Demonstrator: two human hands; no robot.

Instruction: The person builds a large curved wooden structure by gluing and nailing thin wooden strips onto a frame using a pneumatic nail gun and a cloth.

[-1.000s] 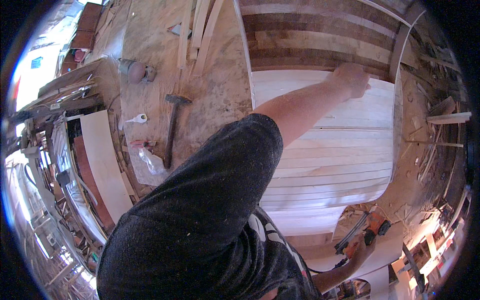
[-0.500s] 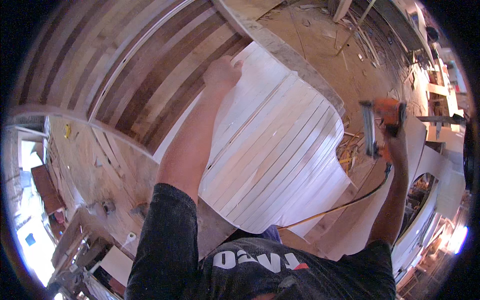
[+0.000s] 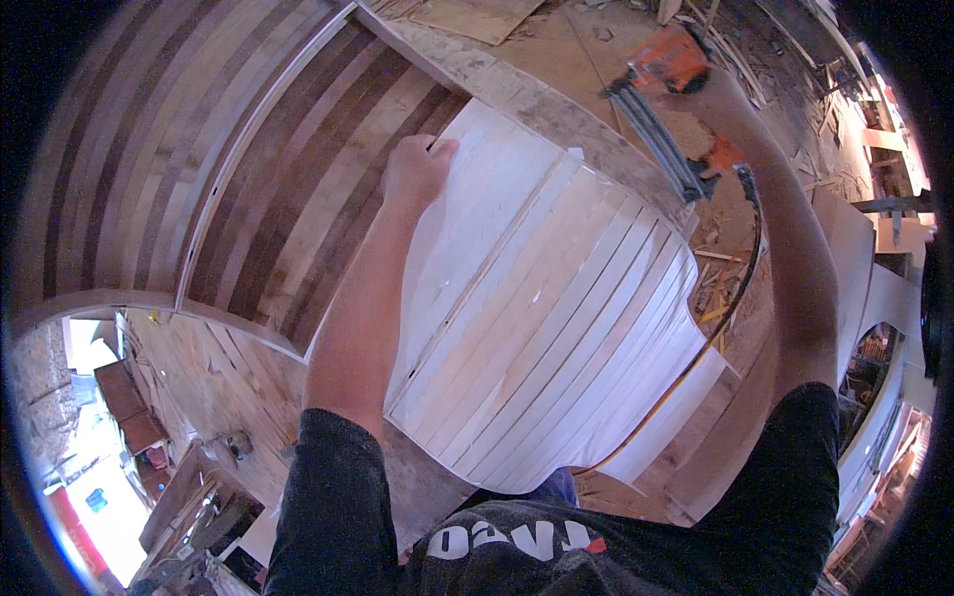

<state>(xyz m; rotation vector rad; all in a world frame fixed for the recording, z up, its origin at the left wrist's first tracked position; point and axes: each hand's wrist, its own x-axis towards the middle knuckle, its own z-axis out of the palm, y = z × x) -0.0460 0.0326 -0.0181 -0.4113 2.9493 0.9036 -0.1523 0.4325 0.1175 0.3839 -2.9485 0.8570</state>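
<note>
Toward one-thirty: orange nail gun (image 3: 668,62), clasped in right hand (image 3: 714,91). Toward eleven: left hand (image 3: 417,171), partly curled, at edge of white slatted panel (image 3: 537,298), clock centre; whether pinching, cannot tell.

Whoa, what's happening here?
A person is working on a curved, pale slatted wooden panel. Their left hand is at its upper edge, next to dark striped wood. Their right hand holds an orange tool, maybe a nail gun, out past the panel's right side. A hose trails from it toward the person's body.
</note>
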